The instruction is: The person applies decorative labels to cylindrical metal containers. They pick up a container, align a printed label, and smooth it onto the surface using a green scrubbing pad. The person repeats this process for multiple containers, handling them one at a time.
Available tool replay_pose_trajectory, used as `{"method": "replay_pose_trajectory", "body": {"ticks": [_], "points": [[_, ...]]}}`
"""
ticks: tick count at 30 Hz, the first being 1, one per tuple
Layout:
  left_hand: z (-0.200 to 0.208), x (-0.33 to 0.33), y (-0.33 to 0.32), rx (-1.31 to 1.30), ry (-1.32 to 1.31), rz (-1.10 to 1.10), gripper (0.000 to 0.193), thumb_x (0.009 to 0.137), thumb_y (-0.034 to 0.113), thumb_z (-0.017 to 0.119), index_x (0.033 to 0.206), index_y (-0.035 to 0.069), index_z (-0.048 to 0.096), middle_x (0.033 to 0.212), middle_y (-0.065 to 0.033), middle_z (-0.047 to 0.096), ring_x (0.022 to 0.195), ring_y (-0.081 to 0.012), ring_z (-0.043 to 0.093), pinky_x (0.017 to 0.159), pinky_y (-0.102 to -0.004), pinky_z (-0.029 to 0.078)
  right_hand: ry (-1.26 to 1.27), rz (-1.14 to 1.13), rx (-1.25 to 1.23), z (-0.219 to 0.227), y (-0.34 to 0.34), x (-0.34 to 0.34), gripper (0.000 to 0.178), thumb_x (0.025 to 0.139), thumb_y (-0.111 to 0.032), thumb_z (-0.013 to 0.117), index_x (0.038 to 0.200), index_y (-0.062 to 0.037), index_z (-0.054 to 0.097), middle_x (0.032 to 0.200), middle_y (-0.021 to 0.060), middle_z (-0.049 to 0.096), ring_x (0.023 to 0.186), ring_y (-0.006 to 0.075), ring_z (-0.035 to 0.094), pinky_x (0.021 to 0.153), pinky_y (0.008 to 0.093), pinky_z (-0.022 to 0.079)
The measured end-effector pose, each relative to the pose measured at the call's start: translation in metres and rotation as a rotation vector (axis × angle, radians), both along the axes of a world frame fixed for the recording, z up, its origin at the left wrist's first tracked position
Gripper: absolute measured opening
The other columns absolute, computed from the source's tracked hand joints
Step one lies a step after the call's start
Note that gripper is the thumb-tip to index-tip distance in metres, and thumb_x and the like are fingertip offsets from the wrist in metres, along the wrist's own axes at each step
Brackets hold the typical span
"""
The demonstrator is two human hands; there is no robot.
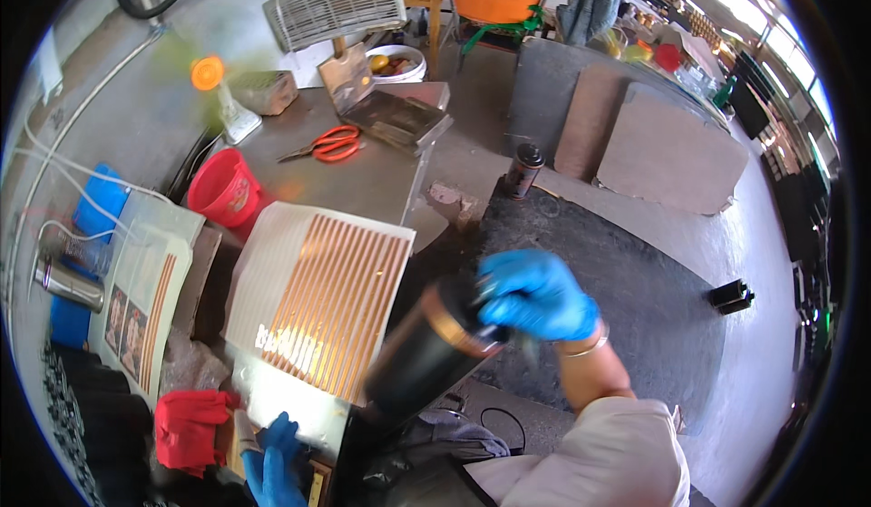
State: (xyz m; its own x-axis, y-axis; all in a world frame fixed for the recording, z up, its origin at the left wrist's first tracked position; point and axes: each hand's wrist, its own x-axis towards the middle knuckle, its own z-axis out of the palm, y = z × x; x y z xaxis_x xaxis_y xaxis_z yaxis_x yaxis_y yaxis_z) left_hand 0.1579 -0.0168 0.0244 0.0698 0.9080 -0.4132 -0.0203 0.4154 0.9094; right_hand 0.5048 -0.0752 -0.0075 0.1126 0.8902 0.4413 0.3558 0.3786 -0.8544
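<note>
My right hand [537,296], in a blue glove, grips a black cylindrical bottle [422,362] by its narrow top end. The bottle is tilted, blurred by motion, and has a copper band near the held end. At the lower left is my left hand [275,471], also blue-gloved, with its fingers apart beside a pale flat handle [245,432] and a red cloth [190,430]. Between the hands and farther away, a white sheet [259,280] with rows of copper strips [337,303] lies on the metal table [318,162].
A similar black bottle [524,171] stands on the dark mat [617,262]; small black cylinders [730,296] lie at its right edge. Red-handled scissors [336,143], a red bucket [224,189] and a small orange fan [209,74] occupy the table. Flat boards [671,148] lie beyond.
</note>
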Motion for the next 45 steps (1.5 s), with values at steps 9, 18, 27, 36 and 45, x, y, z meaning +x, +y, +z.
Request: {"method": "replay_pose_trajectory", "body": {"ticks": [9, 18, 27, 36, 45], "points": [[-0.009, 0.021, 0.029, 0.797, 0.81, -0.694, 0.032, 0.088, -0.005, 0.046, 0.117, -0.002, 0.058, 0.121, -0.0166, 0.055, 0.111, -0.0243, 0.053, 0.092, -0.0323, 0.044, -0.586, -1.182, -0.638, -0.187, -0.063, 0.236, 0.028, 0.083, -0.03, 0.056, 0.077, -0.0035, 0.064, 0.084, 0.0216, 0.061, 0.079, 0.042, 0.057, 0.068, 0.0463, 0.046], [-0.025, 0.013, 0.021, 0.393, 0.653, -0.409, 0.031, 0.089, 0.001, 0.051, 0.119, -0.001, 0.057, 0.109, -0.0141, 0.055, 0.093, -0.0175, 0.055, 0.077, -0.028, 0.046, -0.625, -1.221, -0.992, -0.251, -0.016, 0.393, 0.036, 0.084, -0.038, 0.053, 0.097, -0.0071, 0.068, 0.101, 0.0203, 0.062, 0.094, 0.039, 0.06, 0.08, 0.0457, 0.049], [0.008, 0.041, 0.049, 0.718, 1.073, -0.696, 0.043, 0.079, 0.022, 0.066, 0.116, 0.002, 0.055, 0.107, -0.0158, 0.061, 0.092, -0.0316, 0.058, 0.077, -0.0404, 0.046, -0.682, -0.986, -1.169, -0.261, 0.039, 0.417, 0.045, 0.08, -0.04, 0.057, 0.106, -0.0035, 0.064, 0.112, 0.0215, 0.058, 0.104, 0.0385, 0.055, 0.085, 0.0432, 0.047], [0.071, 0.097, -0.003, 1.227, 0.678, -0.753, 0.021, 0.075, 0.018, 0.067, 0.09, 0.004, 0.061, 0.09, -0.0124, 0.061, 0.078, -0.0313, 0.056, 0.068, -0.0407, 0.044, -0.519, -1.04, -0.927, -0.257, -0.034, 0.387, 0.029, 0.085, -0.031, 0.054, 0.095, -0.0068, 0.065, 0.096, 0.0164, 0.063, 0.089, 0.0326, 0.06, 0.075, 0.0409, 0.048], [0.069, -0.002, -0.059, 1.04, 0.595, -0.482, 0.02, 0.077, 0.017, 0.067, 0.091, 0.004, 0.063, 0.089, -0.0125, 0.062, 0.079, -0.0305, 0.058, 0.069, -0.0384, 0.046, -0.25, -0.995, -0.747, -0.205, -0.012, 0.317, 0.023, 0.086, -0.026, 0.051, 0.088, -0.0068, 0.064, 0.087, 0.0133, 0.061, 0.081, 0.0279, 0.059, 0.071, 0.0375, 0.048]]}}
